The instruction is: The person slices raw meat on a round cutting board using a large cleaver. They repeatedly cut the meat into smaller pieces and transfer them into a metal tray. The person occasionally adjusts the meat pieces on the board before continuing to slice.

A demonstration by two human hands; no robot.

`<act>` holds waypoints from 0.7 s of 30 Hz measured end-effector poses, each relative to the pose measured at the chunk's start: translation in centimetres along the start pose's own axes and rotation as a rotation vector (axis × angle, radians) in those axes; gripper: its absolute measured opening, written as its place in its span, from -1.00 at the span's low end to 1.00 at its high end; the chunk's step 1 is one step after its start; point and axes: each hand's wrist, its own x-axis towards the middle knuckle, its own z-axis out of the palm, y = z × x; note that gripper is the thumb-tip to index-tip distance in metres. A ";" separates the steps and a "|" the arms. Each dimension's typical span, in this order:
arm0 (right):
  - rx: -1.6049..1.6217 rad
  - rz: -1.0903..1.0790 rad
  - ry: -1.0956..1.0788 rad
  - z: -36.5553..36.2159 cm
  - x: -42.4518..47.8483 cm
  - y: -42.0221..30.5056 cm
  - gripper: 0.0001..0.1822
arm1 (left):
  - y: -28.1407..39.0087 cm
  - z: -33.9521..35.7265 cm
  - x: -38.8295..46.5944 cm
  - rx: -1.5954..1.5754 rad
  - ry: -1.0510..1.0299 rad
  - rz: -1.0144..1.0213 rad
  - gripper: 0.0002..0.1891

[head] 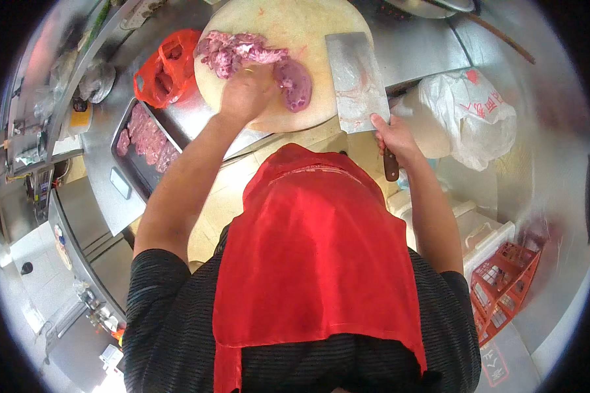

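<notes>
A large cleaver (356,81) with a dark wooden handle is in my right hand (396,135), its broad blade flat over the right edge of a round cutting board (255,17). My left hand (248,93) is on the board, between a heap of raw pink meat trimmings (226,54) and an oval slab of dark raw meat, possibly kidney or liver (295,84). The fingertips of that hand are partly hidden against the meat, so their hold is unclear. Smears of pink mark the blade and the board.
Left of the board lies an open red plastic bag (169,69) with dark contents. Below it are a metal tray (174,140) of raw sliced meat and a phone (120,182). A white plastic bag (472,118) stands at right, above a red plastic crate (501,290).
</notes>
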 end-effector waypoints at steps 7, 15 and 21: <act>-0.098 -0.129 -0.049 -1.0 3.1 -2.1 -0.57 | 3.8 2.8 3.4 -0.382 0.113 -0.240 -0.50; -0.086 -0.123 -0.155 -2.2 6.4 -2.5 -0.58 | 4.8 -0.8 1.7 -1.525 0.016 -0.413 -0.55; 0.005 -0.148 -0.139 -1.4 6.7 -3.3 -0.57 | 4.1 -4.5 0.2 -1.552 0.408 -0.280 -0.68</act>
